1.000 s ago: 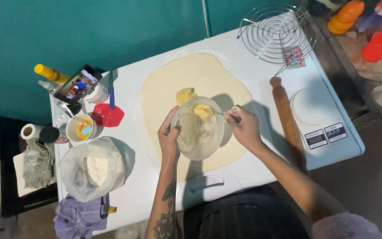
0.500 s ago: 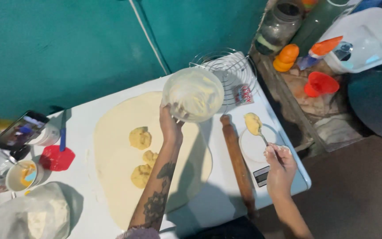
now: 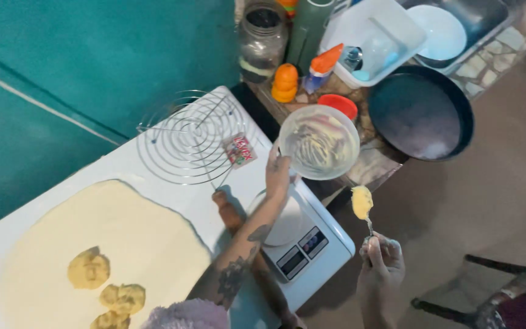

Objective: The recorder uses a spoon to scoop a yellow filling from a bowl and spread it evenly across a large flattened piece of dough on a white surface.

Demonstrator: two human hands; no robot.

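At the far left of the white table (image 3: 123, 167) lies a wide sheet of rolled dough (image 3: 153, 244), pale and flat, with three lumps of yellow filling (image 3: 89, 268) sitting on its near part, close together. Farther along the table, toward the teal wall, rests a round wire rack (image 3: 184, 137) with a small printed packet (image 3: 240, 150) at its right edge. A wooden rolling pin (image 3: 229, 210) lies just near of the rack, partly hidden under the person's forearm, and beside it on the right stands a white kitchen scale (image 3: 302, 240) at the table's right end.

The left hand (image 3: 277, 173) is raised above the scale, its fingers pinched on the rim of a clear glass bowl (image 3: 319, 142) smeared with yellow remains; the bowl hangs in the air past the table edge, over the cluttered side counter. The right hand (image 3: 382, 259), lower and nearer, is closed around the handle of a spoon (image 3: 362, 204) carrying a heap of the same yellow filling, held out over the floor.

Judging from this, the grip on the bowl looks thin, so keeping it level would matter, and the loaded spoon should be kept bowl-side up so nothing drops. Farther right sit a dark round pan (image 3: 421, 113), a red lid (image 3: 339, 105), bottles and a white tub (image 3: 372, 39).
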